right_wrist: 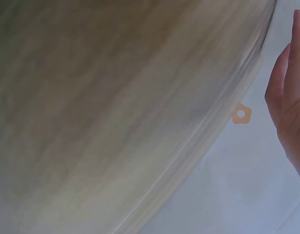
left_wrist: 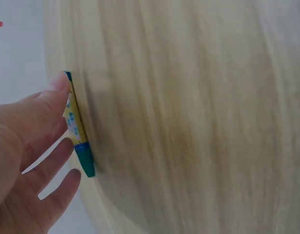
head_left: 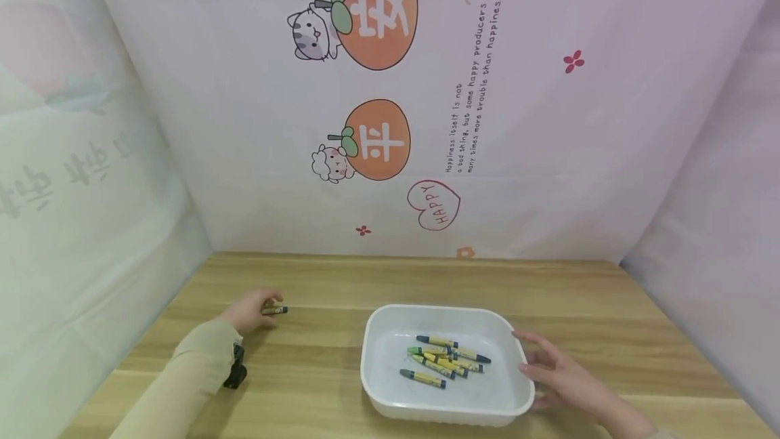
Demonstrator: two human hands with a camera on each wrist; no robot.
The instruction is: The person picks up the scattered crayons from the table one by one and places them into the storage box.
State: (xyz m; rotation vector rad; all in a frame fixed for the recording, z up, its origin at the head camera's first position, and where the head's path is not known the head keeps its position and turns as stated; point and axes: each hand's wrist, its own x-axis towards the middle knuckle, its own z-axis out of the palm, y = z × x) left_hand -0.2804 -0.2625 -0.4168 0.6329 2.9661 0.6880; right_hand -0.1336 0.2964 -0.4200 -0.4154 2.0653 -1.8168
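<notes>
My left hand (head_left: 248,311) is low over the left of the table, pinching a green crayon (left_wrist: 76,124) between thumb and fingers. The crayon has a yellow wrapper with blue bands, and its green tip sticks out past the fingers. Whether it touches the tabletop, I cannot tell. On the right, my right hand (head_left: 563,378) holds the rim of a white plastic basin (head_left: 380,402), thumb and a fingertip over the edge and other fingers outside. Several yellow-wrapped crayons (head_left: 435,364) lie in a loose pile inside. The right wrist view shows part of the right hand (right_wrist: 291,92), without the basin.
The wood-grain table (head_left: 311,364) runs back to a printed white cloth (head_left: 524,154). Cloth walls also rise on the left (head_left: 97,222) and right (head_left: 719,222). A black wrist device (head_left: 236,368) sits on the left sleeve.
</notes>
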